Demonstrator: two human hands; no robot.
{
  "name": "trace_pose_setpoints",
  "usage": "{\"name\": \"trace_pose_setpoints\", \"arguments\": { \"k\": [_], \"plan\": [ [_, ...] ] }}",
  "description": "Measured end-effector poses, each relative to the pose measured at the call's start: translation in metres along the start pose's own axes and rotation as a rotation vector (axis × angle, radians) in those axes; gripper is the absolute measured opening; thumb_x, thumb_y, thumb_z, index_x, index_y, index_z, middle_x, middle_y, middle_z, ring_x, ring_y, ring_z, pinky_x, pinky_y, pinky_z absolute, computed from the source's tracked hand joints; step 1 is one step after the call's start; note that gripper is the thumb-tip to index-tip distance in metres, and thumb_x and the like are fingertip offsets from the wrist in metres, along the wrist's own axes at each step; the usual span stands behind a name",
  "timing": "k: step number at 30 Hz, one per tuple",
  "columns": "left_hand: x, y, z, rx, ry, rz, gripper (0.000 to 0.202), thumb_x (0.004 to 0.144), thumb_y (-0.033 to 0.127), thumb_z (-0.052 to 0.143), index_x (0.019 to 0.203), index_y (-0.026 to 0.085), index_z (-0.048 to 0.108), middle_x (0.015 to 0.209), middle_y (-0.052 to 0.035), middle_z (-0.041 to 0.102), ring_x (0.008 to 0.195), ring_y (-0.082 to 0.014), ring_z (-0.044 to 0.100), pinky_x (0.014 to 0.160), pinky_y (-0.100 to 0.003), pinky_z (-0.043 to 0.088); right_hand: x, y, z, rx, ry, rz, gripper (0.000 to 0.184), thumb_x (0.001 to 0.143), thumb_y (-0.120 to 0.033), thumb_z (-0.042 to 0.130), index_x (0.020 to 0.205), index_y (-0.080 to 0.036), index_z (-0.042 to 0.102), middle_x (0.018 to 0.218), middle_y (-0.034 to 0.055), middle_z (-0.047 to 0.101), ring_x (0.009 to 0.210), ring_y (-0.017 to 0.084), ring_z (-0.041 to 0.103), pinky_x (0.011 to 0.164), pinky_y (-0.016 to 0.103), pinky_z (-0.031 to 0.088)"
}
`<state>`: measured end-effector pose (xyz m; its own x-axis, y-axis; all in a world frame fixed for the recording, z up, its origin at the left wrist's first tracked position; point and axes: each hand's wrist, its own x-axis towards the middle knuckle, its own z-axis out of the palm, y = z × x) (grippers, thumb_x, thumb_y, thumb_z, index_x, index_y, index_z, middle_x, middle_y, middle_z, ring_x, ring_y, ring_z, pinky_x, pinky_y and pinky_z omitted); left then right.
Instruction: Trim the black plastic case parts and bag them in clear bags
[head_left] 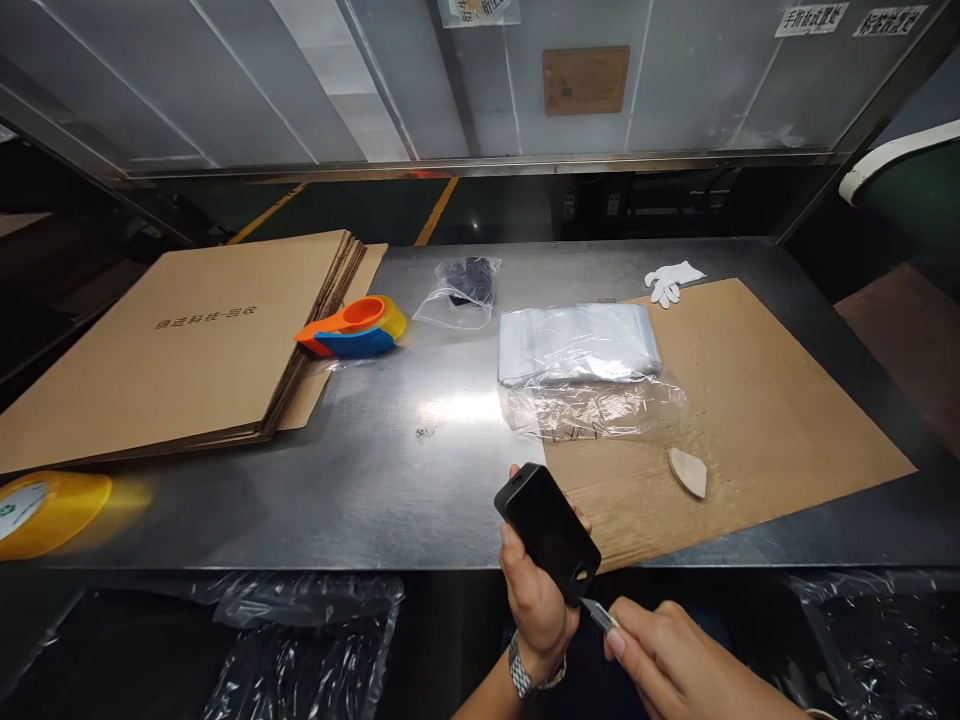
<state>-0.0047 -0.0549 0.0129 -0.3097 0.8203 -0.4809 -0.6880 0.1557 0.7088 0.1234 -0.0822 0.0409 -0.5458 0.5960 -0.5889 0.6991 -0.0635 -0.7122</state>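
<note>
My left hand (534,605), with a metal watch on its wrist, is closed round a black phone-shaped piece (549,532) with rounded corners and a small hole near its lower end. The piece is tilted, just in front of the table's near edge. Pinched in my right hand (664,650) is a craft knife (599,613). Its blade points up and left at the lower end of the black piece, by the hole; whether blade and piece touch, I cannot tell. My left fingers are partly hidden behind the piece.
On the metal table (300,510) lie stacked cardboard sheets (202,330), a tape dispenser (356,327), a tape roll (56,512), a bagged black item (472,282), clear plastic bags (577,345), a white glove (673,282) and a beige wedge (688,472) on flat cardboard (787,430).
</note>
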Motion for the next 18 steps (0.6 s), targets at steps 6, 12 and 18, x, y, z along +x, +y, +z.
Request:
{"name": "trace_pose_setpoints", "arguments": {
  "k": [6,12,18],
  "plan": [
    [0.001,0.003,0.006,-0.094,0.042,0.059,0.046,0.085,0.05,0.032,0.127,0.033,0.037,0.072,-0.0017,0.057,0.061,-0.016,0.052,0.055,-0.025,0.046,0.004,-0.003,-0.002,0.133,0.0,-0.072,0.035,0.096,-0.029,0.023,0.081,-0.018,0.053,0.05,-0.0034,0.049,0.054,0.014,0.053,0.062,0.024,0.044],
    [0.004,0.005,0.008,-0.227,0.134,0.158,0.037,0.085,0.05,0.031,0.116,0.041,0.048,0.076,0.0002,0.056,0.064,-0.0154,0.051,0.059,-0.024,0.046,0.004,0.008,0.012,-0.224,0.373,-0.3,0.032,0.092,-0.015,0.023,0.108,-0.011,0.051,0.07,0.0058,0.061,0.058,0.017,0.059,0.053,0.025,0.045],
    [0.003,0.007,0.01,-0.195,0.158,0.274,0.034,0.084,0.052,0.03,0.111,0.045,0.049,0.074,0.0017,0.054,0.065,-0.0162,0.049,0.063,-0.026,0.044,0.006,0.016,0.022,-0.727,0.539,-0.483,0.038,0.086,-0.005,0.03,0.12,0.001,0.047,0.063,0.0037,0.056,0.05,0.016,0.056,0.045,0.026,0.044]
  ]
}}
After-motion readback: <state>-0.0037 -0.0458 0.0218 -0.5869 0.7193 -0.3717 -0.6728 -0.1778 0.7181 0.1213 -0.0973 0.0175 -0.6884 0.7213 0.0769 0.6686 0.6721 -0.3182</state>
